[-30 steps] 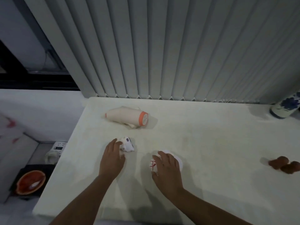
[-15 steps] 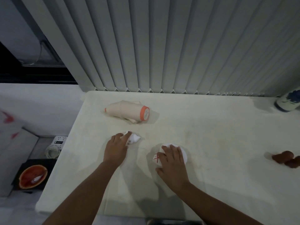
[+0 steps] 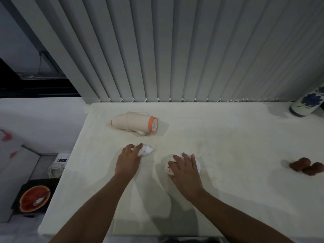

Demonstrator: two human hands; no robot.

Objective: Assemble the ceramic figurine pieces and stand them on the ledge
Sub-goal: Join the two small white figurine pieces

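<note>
Left hand (image 3: 128,161) pinches the small white piece (image 3: 146,151) at its fingertips, just short of the peach-and-orange body (image 3: 135,124) lying lengthwise across the ledge (image 3: 228,146), while the right hand (image 3: 185,171) spreads loosely over the round white piece (image 3: 168,168) nearer us.

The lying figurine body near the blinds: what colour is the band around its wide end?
Orange, around the cream figurine body; the head view shows it clearly.

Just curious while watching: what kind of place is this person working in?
Probably a room at home, at a wide pale window ledge. Vertical blinds hang behind it, a blue-and-white vase stands at the far right, and a power strip lies below.
</note>
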